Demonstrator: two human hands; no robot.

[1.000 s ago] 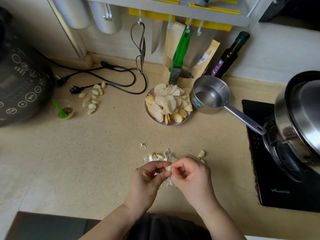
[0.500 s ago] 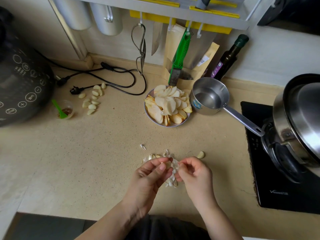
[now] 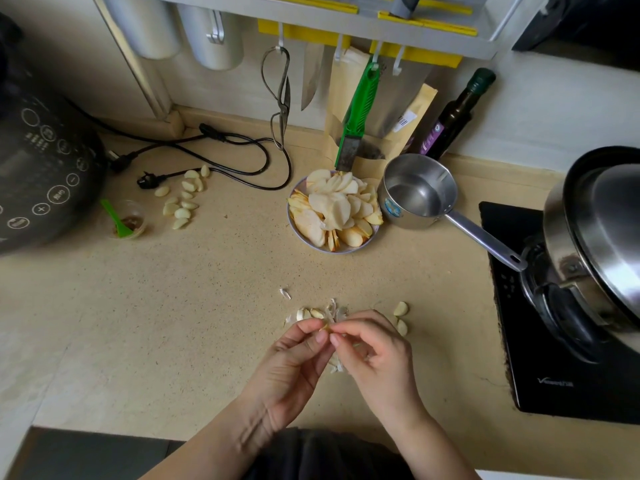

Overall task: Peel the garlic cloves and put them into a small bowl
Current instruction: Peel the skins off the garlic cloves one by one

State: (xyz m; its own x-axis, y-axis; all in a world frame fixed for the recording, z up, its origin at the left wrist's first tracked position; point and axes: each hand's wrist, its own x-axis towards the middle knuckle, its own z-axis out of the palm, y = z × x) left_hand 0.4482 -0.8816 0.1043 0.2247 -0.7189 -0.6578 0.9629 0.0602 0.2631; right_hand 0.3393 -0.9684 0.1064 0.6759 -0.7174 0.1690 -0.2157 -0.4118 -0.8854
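Left hand (image 3: 294, 355) and right hand (image 3: 372, 351) now closer at lower centre — fingertips pinching one garlic clove (image 3: 325, 328), skin partly off; peeling unfinished.

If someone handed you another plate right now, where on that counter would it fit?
The widest bare stretch of counter lies left of the hands, between the black cooker and the garlic skins. A narrower strip runs between the plate of apple slices and those skins. The back is crowded: cord, loose cloves, saucepan; the stove fills the right.
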